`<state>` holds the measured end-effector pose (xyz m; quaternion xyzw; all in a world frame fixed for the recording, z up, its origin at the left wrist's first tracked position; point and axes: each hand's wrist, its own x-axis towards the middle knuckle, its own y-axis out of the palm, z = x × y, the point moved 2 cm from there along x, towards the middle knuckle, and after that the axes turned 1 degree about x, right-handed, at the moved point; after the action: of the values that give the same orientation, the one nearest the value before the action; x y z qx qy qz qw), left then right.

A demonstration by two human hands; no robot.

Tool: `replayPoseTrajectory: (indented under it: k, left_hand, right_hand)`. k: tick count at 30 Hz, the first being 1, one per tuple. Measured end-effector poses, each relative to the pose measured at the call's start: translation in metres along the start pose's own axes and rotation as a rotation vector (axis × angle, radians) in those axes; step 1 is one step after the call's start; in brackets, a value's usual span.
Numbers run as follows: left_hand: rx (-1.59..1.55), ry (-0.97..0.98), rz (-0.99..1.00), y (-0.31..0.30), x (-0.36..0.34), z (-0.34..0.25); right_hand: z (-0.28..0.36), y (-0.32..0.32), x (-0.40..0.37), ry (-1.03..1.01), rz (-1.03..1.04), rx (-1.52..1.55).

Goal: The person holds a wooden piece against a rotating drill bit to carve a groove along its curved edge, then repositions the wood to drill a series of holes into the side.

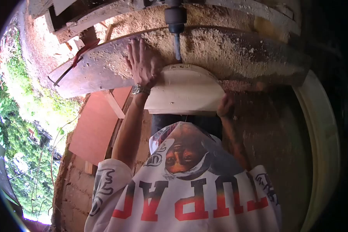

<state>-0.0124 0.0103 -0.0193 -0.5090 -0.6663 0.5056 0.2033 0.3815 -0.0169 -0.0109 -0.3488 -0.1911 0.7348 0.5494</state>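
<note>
A pale half-round wooden board [185,91] lies at the front edge of a dusty wooden bench [100,71], its curved edge facing away from me. The tip of a drill bit [177,48], in a dark chuck [175,17], is just beyond the curved edge; whether they touch I cannot tell. My left hand [144,65] is flat with fingers stretched out, its palm beside the board's left side and its fingers on the sawdust. At the board's right corner my right hand [226,105] is closed round the edge, its fingertips partly hidden.
Sawdust [216,48] covers much of the bench. A red-and-black tool [76,60] rests at the bench's left end. Below it leans a reddish panel [94,127]. On the right stands a long curved pale piece [321,135]. Greenery is outside at the left.
</note>
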Motion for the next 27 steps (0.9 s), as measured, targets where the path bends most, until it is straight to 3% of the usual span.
replayPoseTrajectory:
  k: [5,8,13,27]
  left_hand:
    - [0.001,-0.012,-0.091,-0.002,0.007,-0.002]
    - [0.019,-0.065,-0.110,-0.003,0.013,-0.005]
    - [0.106,-0.127,-0.095,-0.002,0.018,-0.005]
    - [0.057,0.012,-0.018,-0.001,0.030,-0.007]
  right_hand:
    - [-0.005,0.000,0.021,0.090,0.087,0.044]
    - [0.018,-0.006,0.042,0.017,0.048,0.067]
    - [-0.008,-0.003,0.038,0.080,0.105,-0.022]
    - [0.004,0.001,0.036,0.046,0.068,0.093]
